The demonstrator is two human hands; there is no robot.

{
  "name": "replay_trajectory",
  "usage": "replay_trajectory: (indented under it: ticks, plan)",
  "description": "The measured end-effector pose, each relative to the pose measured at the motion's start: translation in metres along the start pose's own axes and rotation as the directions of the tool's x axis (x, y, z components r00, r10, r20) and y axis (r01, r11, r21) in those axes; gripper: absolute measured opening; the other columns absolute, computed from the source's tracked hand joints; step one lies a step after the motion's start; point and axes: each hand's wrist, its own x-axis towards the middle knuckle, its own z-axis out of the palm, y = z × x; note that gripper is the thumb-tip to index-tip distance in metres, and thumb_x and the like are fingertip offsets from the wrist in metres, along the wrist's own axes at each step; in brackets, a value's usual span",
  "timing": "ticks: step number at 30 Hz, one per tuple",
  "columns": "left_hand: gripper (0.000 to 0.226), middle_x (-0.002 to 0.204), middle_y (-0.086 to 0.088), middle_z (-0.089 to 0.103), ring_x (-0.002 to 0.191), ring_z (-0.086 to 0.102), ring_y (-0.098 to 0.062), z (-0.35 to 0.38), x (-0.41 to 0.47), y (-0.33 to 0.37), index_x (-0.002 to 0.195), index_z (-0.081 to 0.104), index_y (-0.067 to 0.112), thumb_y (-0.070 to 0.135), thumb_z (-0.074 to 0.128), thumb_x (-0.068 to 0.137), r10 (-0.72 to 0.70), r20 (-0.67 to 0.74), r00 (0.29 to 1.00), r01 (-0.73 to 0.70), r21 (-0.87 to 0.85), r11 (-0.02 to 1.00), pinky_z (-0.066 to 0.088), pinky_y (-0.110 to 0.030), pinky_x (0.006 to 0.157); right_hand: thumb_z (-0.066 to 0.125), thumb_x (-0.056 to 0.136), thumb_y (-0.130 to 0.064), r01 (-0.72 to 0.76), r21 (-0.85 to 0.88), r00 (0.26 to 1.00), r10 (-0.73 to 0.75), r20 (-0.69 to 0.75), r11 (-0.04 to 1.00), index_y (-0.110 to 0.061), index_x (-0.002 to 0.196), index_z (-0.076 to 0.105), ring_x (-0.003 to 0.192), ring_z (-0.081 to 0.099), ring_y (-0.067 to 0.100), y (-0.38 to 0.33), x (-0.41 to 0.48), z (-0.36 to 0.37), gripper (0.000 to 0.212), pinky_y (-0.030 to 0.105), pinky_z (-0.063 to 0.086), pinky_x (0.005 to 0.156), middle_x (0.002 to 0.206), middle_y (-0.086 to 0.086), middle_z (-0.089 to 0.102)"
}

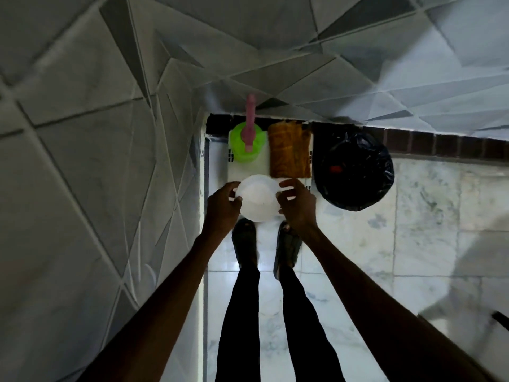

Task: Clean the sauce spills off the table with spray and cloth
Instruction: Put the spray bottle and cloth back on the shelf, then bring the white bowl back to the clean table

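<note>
Left hand (pixel 223 205) and right hand (pixel 298 202) each gripped the rim of a round white plastic bowl (pixel 257 198), the folded orange-brown cloth (pixel 289 150) lying just beyond; a slipping hold risked dropping the bowl.

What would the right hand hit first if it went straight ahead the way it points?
Likely the cloth, lying just beyond the right hand, which grips the bowl. Height is unclear, so it might pass above.
</note>
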Motion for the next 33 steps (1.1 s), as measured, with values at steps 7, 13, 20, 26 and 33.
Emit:
replay_trajectory:
  ticks: [7,13,20,26,33]
  plan:
    - [0.036,0.110,-0.003,0.062,0.097,0.061,-0.019,-0.044,-0.129,0.124,0.128,0.058,0.016,0.006,0.061,0.094,0.192,0.093,0.977,-0.195,0.023,0.980,0.057,-0.028,0.074,0.072,0.091,-0.015,-0.055,0.188,0.990,0.079,-0.118,0.981,-0.016,0.094,0.068,0.052,0.066,0.001,-0.059,-0.151,-0.125,0.005,0.014,0.054,0.056,0.084,-0.004,0.072]
    - [0.021,0.100,0.005,0.062,0.090,0.062,-0.016,-0.029,-0.245,0.221,0.113,0.061,0.011,0.008,0.063,0.092,0.296,0.266,0.917,-0.326,0.073,0.943,0.044,-0.004,0.064,0.075,0.090,-0.017,-0.100,0.398,0.917,0.240,-0.319,0.912,-0.016,0.092,0.072,0.057,0.071,0.005,-0.064,-0.296,-0.224,0.004,0.014,0.054,0.057,0.086,-0.001,0.074]
    - [0.021,0.097,-0.006,0.066,0.077,0.062,-0.004,0.019,-0.372,0.251,0.109,0.064,0.004,0.005,0.067,0.088,0.357,0.551,0.754,-0.447,0.033,0.894,0.052,-0.011,0.055,0.079,0.086,-0.019,-0.052,0.598,0.765,0.417,-0.491,0.799,-0.016,0.088,0.077,0.066,0.075,0.017,0.007,-0.459,-0.273,0.004,0.041,0.062,0.077,0.079,-0.005,0.076]
    - [0.014,0.092,-0.003,0.066,0.077,0.066,-0.011,0.075,-0.494,0.223,0.097,0.066,0.012,0.004,0.071,0.086,0.408,0.727,0.553,-0.567,-0.030,0.823,0.057,-0.023,0.056,0.079,0.085,-0.017,0.074,0.706,0.636,0.512,-0.577,0.704,-0.014,0.087,0.078,0.071,0.076,0.019,0.099,-0.604,-0.265,0.003,0.042,0.064,0.075,0.080,-0.002,0.077]
    - [0.021,0.093,-0.004,0.065,0.081,0.067,-0.021,0.152,-0.676,0.178,0.088,0.067,0.024,0.004,0.073,0.085,0.354,0.877,0.324,-0.662,-0.057,0.748,0.061,-0.034,0.061,0.078,0.085,-0.013,0.209,0.783,0.400,0.679,-0.615,0.586,-0.017,0.080,0.077,0.069,0.076,0.019,0.205,-0.789,-0.252,0.007,0.040,0.064,0.072,0.082,0.002,0.078]
